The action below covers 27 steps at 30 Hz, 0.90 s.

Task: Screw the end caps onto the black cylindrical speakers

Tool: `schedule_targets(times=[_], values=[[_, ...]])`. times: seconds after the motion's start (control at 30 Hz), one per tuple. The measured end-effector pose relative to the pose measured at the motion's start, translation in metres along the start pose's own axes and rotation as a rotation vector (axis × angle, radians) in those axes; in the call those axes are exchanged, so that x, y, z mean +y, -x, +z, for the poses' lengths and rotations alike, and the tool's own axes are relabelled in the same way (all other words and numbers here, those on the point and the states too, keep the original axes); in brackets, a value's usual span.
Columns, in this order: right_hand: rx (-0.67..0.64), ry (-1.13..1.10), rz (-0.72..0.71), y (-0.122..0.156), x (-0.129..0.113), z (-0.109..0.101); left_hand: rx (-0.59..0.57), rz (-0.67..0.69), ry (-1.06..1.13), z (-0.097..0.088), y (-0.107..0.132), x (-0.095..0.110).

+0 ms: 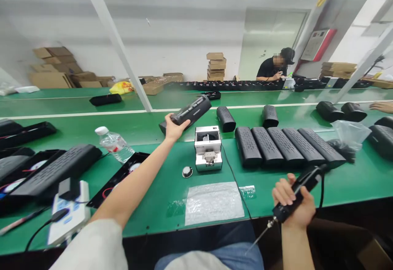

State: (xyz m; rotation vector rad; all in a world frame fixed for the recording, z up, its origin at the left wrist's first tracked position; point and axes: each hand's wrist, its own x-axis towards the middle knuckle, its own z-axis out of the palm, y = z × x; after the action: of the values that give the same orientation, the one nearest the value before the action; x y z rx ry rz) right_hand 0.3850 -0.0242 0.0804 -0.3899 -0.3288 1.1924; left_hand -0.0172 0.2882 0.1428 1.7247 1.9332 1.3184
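Note:
My left hand [175, 127] is stretched forward, its fingers closed on a long black speaker-like housing [193, 111] at the far side of the green mat. My right hand [293, 200] grips a black electric screwdriver [302, 186], its long bit pointing down toward my lap and its cord hanging behind. Between my hands stands a small white screw feeder [208, 149]. A small round silver-rimmed part [187, 172] lies to its left. Nearer me, a sheet of bubble wrap [214, 203] lies flat on the mat.
Several black housings [278, 145] stand in a row on the right, beside a clear plastic bag [351, 135]. A water bottle [115, 144], open black shells [39, 161] and a white power strip [69, 212] occupy the left. Across the bench sits a co-worker [276, 65].

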Motion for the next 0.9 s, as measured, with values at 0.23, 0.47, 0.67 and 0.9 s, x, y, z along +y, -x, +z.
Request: schedule_targets(times=[0.23,0.47,0.67,0.9], values=[[0.024,0.038,0.097,-0.005,0.036,-0.053,-0.121,-0.133,-0.133,0.109,-0.034,0.007],[0.055,0.044,0.171,-0.005,0.053,-0.068,-0.185,-0.037,-0.226,0.133,-0.046,-0.016],[0.081,0.033,0.182,-0.007,0.057,-0.070,-0.314,0.118,-0.267,0.106,-0.080,-0.007],[0.093,0.022,0.167,-0.009,0.061,-0.067,-0.567,0.165,-0.230,0.127,-0.142,0.075]])
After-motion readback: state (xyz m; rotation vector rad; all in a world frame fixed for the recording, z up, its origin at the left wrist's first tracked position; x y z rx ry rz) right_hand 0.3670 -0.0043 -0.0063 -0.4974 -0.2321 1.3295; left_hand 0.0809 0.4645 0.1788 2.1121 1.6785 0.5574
